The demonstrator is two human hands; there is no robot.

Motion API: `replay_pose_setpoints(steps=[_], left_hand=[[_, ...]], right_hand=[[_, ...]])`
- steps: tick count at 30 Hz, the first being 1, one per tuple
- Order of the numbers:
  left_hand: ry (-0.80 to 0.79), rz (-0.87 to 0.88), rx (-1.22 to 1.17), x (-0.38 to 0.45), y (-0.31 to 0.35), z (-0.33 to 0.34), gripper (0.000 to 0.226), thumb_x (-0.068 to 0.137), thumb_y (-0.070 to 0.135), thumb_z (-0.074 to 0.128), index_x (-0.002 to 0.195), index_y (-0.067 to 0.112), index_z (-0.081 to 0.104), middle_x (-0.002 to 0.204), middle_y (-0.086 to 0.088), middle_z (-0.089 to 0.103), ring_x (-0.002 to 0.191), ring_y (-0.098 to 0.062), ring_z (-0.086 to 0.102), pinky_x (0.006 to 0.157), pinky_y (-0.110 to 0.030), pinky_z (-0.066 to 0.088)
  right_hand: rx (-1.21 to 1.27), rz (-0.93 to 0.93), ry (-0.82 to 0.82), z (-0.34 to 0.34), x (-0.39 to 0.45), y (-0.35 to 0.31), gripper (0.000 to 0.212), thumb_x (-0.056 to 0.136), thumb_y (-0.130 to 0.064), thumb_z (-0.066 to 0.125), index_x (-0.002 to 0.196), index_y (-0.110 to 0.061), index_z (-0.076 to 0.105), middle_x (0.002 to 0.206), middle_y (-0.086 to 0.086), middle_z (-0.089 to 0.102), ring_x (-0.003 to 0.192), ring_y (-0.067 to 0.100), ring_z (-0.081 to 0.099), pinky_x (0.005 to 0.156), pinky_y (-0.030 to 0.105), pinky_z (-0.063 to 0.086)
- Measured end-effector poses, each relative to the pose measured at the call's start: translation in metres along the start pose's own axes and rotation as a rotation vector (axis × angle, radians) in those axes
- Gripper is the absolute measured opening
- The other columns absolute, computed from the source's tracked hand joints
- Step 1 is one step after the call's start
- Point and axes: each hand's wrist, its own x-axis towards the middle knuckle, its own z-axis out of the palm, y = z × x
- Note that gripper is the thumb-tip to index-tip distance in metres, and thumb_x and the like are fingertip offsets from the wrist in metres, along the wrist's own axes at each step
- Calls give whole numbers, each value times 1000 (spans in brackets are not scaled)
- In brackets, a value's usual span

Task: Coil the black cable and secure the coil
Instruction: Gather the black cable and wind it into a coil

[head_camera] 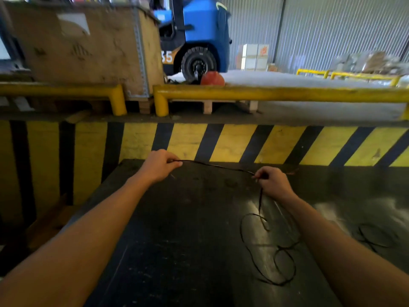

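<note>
A thin black cable (218, 166) stretches between my two hands above a dark worktop (177, 240). My left hand (159, 164) pinches one end of it at the far left. My right hand (273, 181) grips it further along, on the right. Below my right hand the cable drops to the worktop and lies there in loose tangled loops (265, 251). Another dark loop (374, 237) lies further right, partly hidden by my right forearm; whether it belongs to the same cable I cannot tell.
A yellow-and-black striped wall (221, 141) rises right behind the worktop. Above it run yellow guard rails (265, 93), with a wooden crate (88, 49) on a pallet and a blue forklift (199, 36) beyond. Stacked boxes (254, 56) stand by a corrugated wall.
</note>
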Motion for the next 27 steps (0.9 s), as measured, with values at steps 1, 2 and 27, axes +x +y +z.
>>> replay_pose_setpoints(steps=[1,2,27], left_hand=[[2,43,-35,-4,14,-12,22,89,26,60,107,16,68,79,10,61,68,-6,58,60,-20,43],[8,97,-48,-8,30,-23,21,89,27,61,107,17,69,78,12,62,65,-3,57,56,-16,39],[-452,142,-333,-62,128,-142,31,92,45,51,85,21,71,51,6,40,41,-9,37,47,-22,49]], right_hand=[[27,15,-13,-11,-3,-9,19,78,-4,67,88,-18,61,100,7,66,101,24,60,80,28,42],[55,9,-39,-17,-7,-22,28,77,-8,71,101,-16,58,107,7,63,106,22,58,83,29,42],[358,-388,-292,-60,-83,-133,22,96,-32,42,97,-26,64,74,-9,59,64,0,57,60,15,45]])
